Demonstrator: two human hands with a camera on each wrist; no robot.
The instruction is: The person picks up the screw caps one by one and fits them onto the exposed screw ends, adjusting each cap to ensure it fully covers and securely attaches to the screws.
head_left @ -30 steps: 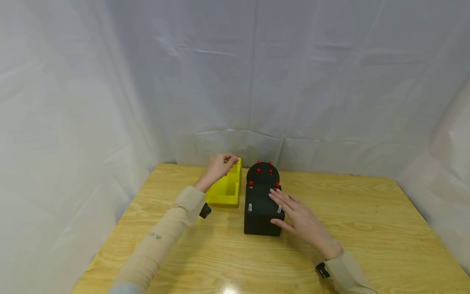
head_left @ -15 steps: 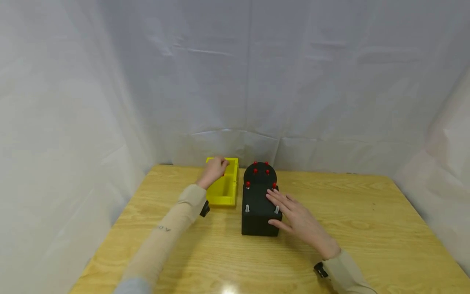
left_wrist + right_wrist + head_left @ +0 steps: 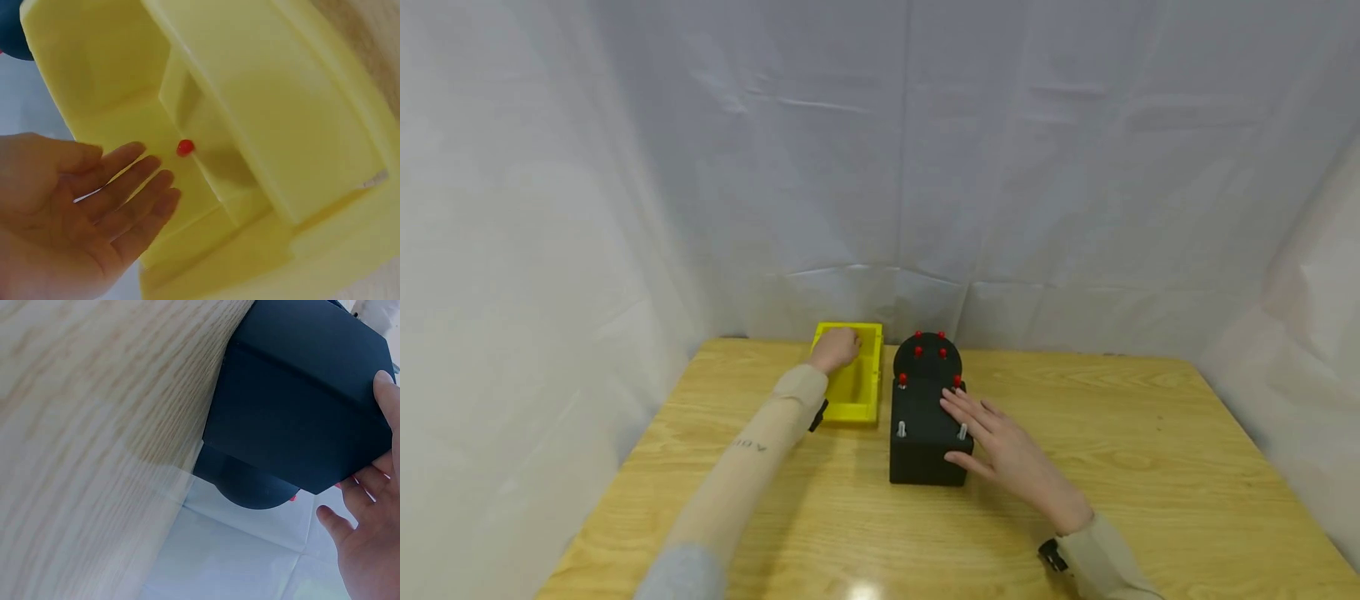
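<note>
- Resting on the black box (image 3: 927,429), the right hand (image 3: 1003,446) lay flat along its right side, fingers straight and slightly spread over the top, thumb against the side wall; it gripped nothing.
- The black box stood on the wooden table (image 3: 1150,467) near its middle, with two pale studs on the near part of its top and red pegs (image 3: 929,352) standing on the round far end.
- In the right wrist view the same box (image 3: 300,419) showed as a dark block sitting on the table, with the fingertips (image 3: 387,387) touching its edge.
- Just left of the box, touching or nearly touching it, sat the yellow bin (image 3: 859,392), open-topped.
- The left hand (image 3: 835,347) reached into the far part of the bin; from the head view its fingers could not be told.
- The left wrist view showed that hand (image 3: 75,212) open, fingers straight and close together, holding nothing.
- A single small red bead (image 3: 185,147) lay inside the bin (image 3: 300,125) against an inner wall, just beyond the fingertips (image 3: 164,187) and not touched by them.
</note>
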